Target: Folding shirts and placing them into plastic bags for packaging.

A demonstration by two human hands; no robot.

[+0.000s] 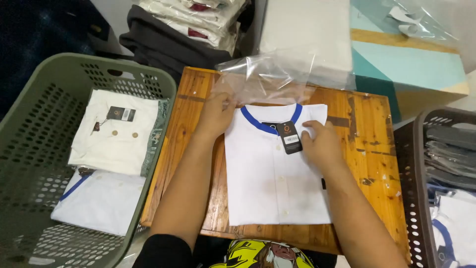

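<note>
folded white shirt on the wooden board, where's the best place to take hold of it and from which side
Probably the two long side edges of the folded white shirt, one hand from each side. It lies flat, collar away, so those edges are free; the left hand and right hand already rest near the collar. Lifting by one corner would likely undo the fold.

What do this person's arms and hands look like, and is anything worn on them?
Both forearms are bare, with no gloves, rings, watch or bracelets visible on the left hand or the right hand. A black sleeve shows high on the left arm. The right arm's sleeve is out of view.
</note>
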